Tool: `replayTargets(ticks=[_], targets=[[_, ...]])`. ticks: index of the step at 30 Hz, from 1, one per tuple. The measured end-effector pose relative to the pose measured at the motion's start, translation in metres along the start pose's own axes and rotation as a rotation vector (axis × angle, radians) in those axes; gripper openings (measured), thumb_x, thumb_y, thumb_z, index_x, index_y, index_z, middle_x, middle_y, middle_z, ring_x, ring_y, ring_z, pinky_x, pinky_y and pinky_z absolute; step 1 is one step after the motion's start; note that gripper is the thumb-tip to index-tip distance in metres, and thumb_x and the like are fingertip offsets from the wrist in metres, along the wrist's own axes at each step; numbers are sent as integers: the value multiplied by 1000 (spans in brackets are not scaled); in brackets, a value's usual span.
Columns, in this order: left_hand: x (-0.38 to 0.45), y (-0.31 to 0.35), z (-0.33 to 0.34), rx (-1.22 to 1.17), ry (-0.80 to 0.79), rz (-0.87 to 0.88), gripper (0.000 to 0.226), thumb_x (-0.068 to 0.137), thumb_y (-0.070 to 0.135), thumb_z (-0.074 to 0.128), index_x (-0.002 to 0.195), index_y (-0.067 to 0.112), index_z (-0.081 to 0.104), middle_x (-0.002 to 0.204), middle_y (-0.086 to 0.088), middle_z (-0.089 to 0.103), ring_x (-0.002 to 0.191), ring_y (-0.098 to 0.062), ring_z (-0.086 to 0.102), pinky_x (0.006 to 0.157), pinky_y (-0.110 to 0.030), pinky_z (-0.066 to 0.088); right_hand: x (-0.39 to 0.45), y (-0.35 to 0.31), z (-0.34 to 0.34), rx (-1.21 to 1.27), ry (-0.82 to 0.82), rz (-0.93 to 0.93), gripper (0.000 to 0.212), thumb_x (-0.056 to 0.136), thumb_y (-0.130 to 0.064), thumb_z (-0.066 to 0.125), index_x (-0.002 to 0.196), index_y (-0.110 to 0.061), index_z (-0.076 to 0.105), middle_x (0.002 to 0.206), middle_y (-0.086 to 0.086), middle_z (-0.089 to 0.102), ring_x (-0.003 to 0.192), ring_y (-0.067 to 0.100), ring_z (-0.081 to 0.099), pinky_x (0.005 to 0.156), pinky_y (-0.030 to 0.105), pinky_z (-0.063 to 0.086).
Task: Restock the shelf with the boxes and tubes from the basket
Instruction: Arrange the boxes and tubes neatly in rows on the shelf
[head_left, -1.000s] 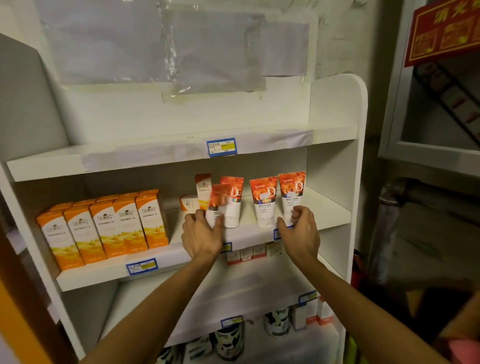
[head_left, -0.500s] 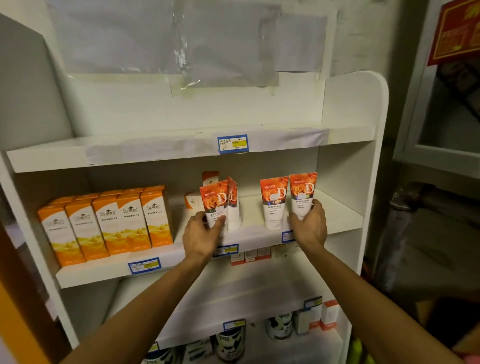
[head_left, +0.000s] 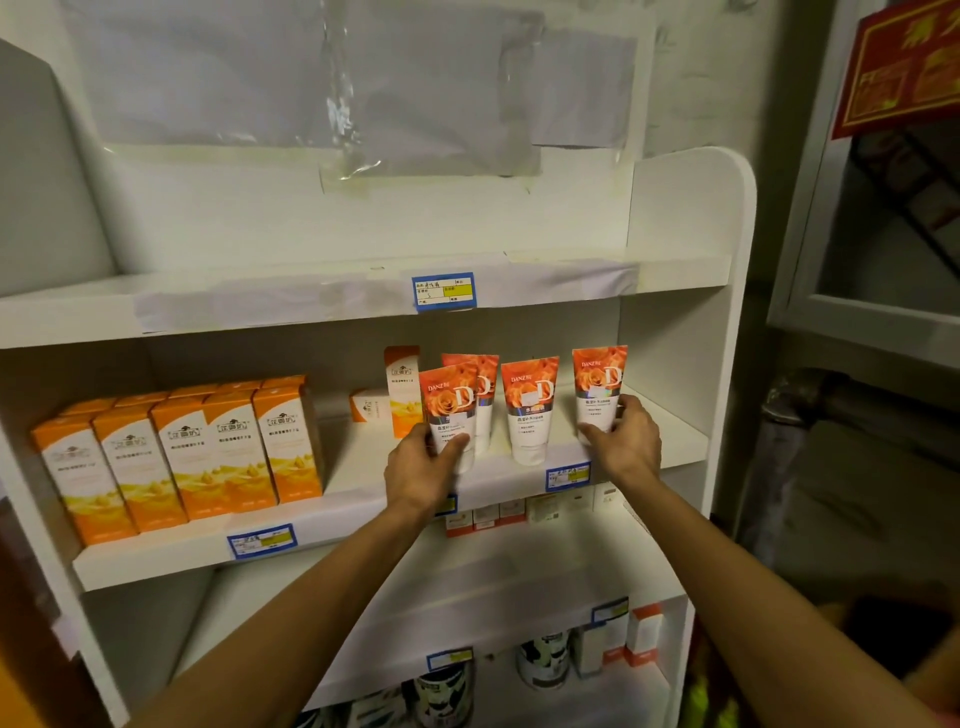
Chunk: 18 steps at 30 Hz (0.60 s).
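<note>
Several orange-and-white tubes stand upright on the middle shelf (head_left: 156, 558) of a white shelf unit. My left hand (head_left: 421, 470) grips the front left tube (head_left: 449, 408) near its base, with another tube (head_left: 485, 384) right behind it. My right hand (head_left: 626, 444) holds the rightmost tube (head_left: 598, 387) at its lower part. A third tube (head_left: 530, 410) stands free between the two hands. Several orange boxes (head_left: 197, 452) stand in rows at the left of the same shelf. The basket is out of view.
A tall narrow orange box (head_left: 401, 387) and a small one (head_left: 369, 405) stand behind the tubes. The top shelf (head_left: 311, 306) is bare, with a blue price label (head_left: 443, 291). Small boxes (head_left: 488, 517) and tins (head_left: 543, 660) fill lower shelves. A grey cabinet (head_left: 857, 322) stands at right.
My left hand has brought its tube upright at the shelf front, ahead of another tube. My right hand has slid up the rightmost tube and shifted it slightly right.
</note>
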<state>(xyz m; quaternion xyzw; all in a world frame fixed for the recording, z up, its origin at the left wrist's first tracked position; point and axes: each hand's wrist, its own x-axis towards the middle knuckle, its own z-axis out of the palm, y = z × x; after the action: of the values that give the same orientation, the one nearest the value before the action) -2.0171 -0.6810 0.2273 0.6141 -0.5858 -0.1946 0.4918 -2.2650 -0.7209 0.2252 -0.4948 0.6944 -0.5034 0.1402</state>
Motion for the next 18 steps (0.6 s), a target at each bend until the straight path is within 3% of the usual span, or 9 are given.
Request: replayTargets(ticks=[5,8,12,14,18], targets=[[2,3,9,-31,-22,-11,42,92,40,67,126,17,60,127,-2,67,112,-24,64,94,-39,52,14,6,-11,-48,23,21,55,84,-30,78,128,-15,51,126,10,63,113,32,62,86,46,52],[2,2,11,3,-20,9,43,93,41,65,128,17,59,128,-1,66,114,-24,63,96,-40,51,6,6,-9,-55,106,50,70,84,-30,77,141,-13,39,138,12,52,123,34,54,91,50,52],[3,-2,12,0,-31,24,42,94,40,64,128,17,58,129,-1,66,114,-24,63,95,-40,52,-43,-3,8,37,351,-282,68,91,-30,66,149,-18,31,151,4,38,134,26,45,102,45,48],[7,-2,12,-14,-54,22,42,93,39,66,127,17,58,128,-1,66,113,-24,64,95,-40,52,-66,-12,23,141,248,-345,70,89,-37,66,148,-21,32,150,1,42,132,21,47,102,44,49],[16,0,8,-63,-140,-10,36,92,32,69,123,16,58,125,-4,67,109,-23,64,92,-36,52,-76,-29,52,123,-16,-212,86,81,-46,76,149,-22,30,144,0,49,130,21,49,102,41,49]])
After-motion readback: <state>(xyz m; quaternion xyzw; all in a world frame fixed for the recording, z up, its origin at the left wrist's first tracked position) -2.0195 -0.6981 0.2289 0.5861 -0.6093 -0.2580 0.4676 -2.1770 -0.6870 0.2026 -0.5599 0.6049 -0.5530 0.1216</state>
